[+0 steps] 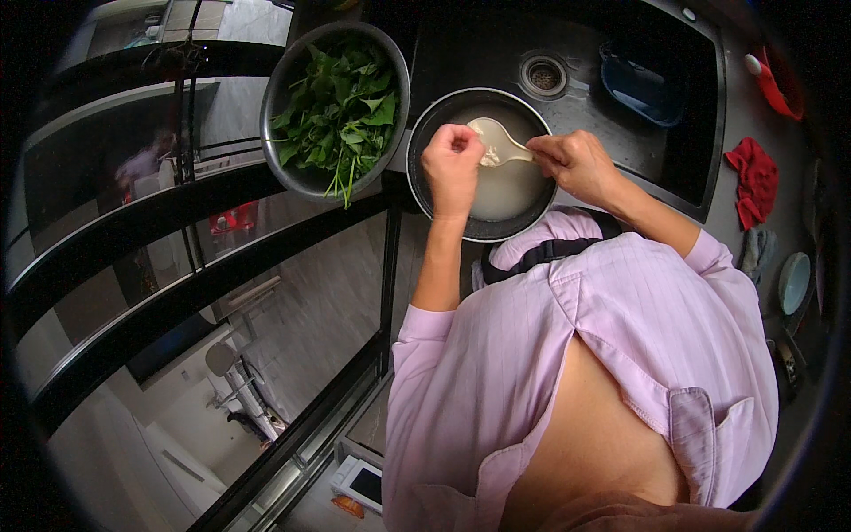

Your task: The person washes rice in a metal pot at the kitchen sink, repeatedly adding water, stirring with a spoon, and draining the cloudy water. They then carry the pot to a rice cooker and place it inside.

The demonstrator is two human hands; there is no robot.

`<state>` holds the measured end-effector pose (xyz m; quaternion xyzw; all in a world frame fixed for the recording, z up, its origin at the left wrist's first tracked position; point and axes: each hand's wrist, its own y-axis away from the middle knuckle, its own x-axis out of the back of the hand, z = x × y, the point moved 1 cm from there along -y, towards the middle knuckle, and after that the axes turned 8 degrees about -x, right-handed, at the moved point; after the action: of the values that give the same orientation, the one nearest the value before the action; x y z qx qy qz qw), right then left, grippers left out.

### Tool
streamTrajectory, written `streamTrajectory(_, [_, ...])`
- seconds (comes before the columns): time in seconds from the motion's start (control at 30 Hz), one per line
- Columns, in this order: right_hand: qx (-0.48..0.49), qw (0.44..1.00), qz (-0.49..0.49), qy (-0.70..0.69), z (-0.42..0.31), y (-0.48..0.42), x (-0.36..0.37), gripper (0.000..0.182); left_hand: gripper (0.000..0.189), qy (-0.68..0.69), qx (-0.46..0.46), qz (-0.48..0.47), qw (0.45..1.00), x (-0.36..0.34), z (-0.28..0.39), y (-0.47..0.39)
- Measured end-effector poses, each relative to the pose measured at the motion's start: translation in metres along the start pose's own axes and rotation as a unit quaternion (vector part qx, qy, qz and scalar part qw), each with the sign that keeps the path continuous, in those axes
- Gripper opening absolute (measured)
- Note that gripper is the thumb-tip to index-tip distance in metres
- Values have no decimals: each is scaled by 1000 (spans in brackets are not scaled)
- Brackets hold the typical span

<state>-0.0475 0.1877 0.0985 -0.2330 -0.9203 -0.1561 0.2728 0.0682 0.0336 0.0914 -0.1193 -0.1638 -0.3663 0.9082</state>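
Note:
My right hand [577, 161] grips the handle end of a pale rice paddle [510, 146], held over a dark round pot [486, 232] with a light rim. Small white clumps [490, 156] cling to the paddle, probably rice. My left hand [455, 156] is at the paddle's left edge, its fingers curled together; whether anything is pinched between them cannot be told. Cloudy whitish liquid [502, 193] lies in the pot below both hands.
A metal bowl [271, 163] of leafy greens [339, 110] stands left of the pot. Beyond is a dark sink with a drain [544, 75] and a blue basin [643, 90]. On the right counter lie a red cloth [754, 179], a grey cloth [758, 253] and a pale bowl [794, 283].

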Motion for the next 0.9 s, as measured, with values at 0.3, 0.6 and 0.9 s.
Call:
streamTrajectory(0.3, [-10, 1000, 8, -1, 0, -1, 0, 20, 8, 461, 221, -44, 858, 20, 6, -3])
streamTrajectory(0.6, [-8, 1000, 3, 6, 0, 0, -1, 20, 9, 304, 134, -25, 943, 5, 25, -38])
streamTrajectory(0.9, [-27, 1000, 4, -5, 0, -1, 0, 20, 13, 228, 85, -153, 958, -32, 44, -79])
